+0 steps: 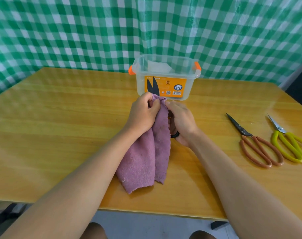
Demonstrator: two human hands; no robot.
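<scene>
Wood table point(60, 135) | L hand point(143, 114) pinches cloth point(146, 161) round scissors point(155, 87) | R hand point(181, 123) grips handle point(175, 134)

I get bright, even light w/ soft shadows; glare on the glossy yellow wooden table point(60, 121) (far right esp.). Wide-angle bends the green-white checked curtain point(77, 31) at edges; centre sharp.

**Layout at mid-table.** A purple terry cloth point(143, 161) is held between the left hand point(141, 114) and the right hand point(181, 123) over the yellow wooden table point(60, 135). Black-bladed metal scissors point(154, 87) are seen projecting from its top, in front of a clear plastic box with orange clips point(189, 83), which is set near the far edge. Red-handled scissors point(255, 145) and yellow-handled scissors point(288, 144) are laid side by side at the right, the latter outermost. A green checked curtain point(77, 31) is hung behind.
</scene>
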